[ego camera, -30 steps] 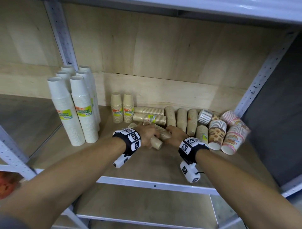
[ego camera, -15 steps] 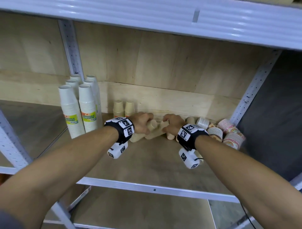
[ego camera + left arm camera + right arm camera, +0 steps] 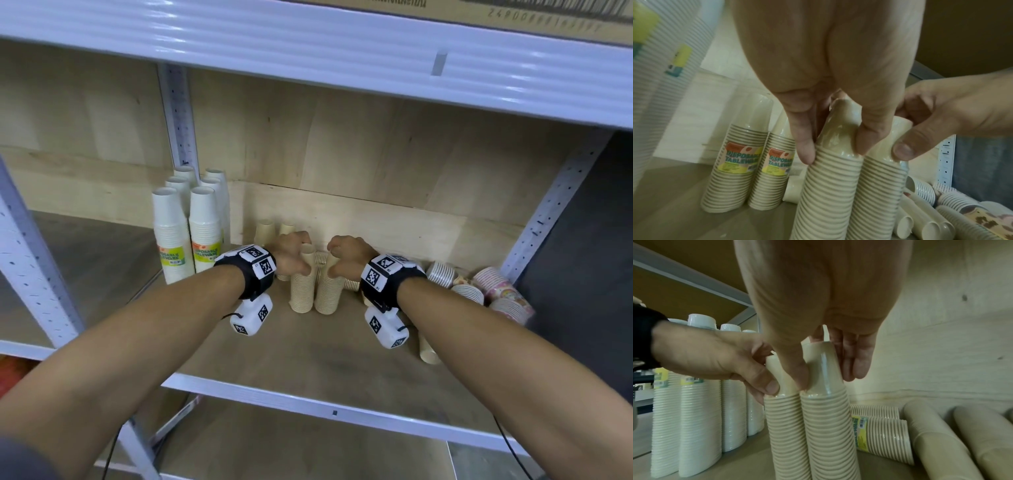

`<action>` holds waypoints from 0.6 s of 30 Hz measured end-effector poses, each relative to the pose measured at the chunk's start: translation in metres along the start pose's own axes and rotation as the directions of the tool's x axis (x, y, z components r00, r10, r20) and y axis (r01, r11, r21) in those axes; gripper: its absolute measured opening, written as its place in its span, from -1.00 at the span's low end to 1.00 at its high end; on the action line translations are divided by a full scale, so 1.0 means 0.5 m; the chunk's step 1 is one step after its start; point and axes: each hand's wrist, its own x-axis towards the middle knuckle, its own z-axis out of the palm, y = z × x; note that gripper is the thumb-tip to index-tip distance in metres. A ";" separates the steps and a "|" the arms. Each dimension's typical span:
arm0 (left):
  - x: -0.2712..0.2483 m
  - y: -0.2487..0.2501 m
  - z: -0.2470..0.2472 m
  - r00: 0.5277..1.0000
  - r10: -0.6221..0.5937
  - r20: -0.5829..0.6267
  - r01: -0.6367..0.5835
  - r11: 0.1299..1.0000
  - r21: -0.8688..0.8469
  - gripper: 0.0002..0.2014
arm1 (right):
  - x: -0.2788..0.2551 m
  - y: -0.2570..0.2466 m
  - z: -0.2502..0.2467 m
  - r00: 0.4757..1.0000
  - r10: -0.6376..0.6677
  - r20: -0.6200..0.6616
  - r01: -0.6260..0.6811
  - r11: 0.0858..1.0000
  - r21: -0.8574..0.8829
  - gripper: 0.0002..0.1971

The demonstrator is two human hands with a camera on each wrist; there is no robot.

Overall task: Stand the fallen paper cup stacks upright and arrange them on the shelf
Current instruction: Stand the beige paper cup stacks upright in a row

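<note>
Two tan paper cup stacks stand upright side by side on the wooden shelf. My left hand grips the top of the left stack, fingers and thumb curled round it. My right hand grips the top of the right stack the same way. Both stacks touch each other along their sides, left stack against right stack. More tan stacks lie fallen behind and to the right.
Tall white cup stacks stand at the left, with two short labelled tan stacks upright behind my left hand. Patterned cup stacks lie at the right by the post. One fallen tan stack lies under my right forearm. An upper shelf beam hangs overhead.
Both hands have tipped the two tan stacks from lying on the shelf up to standing, side by side. The camera view has risen.
</note>
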 end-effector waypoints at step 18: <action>0.031 0.032 -0.025 0.992 0.009 -0.125 0.005 0.993 0.115 -0.66 | 0.021 -0.019 -0.015 0.993 0.100 -0.068 -0.103 0.994 -0.044 -0.56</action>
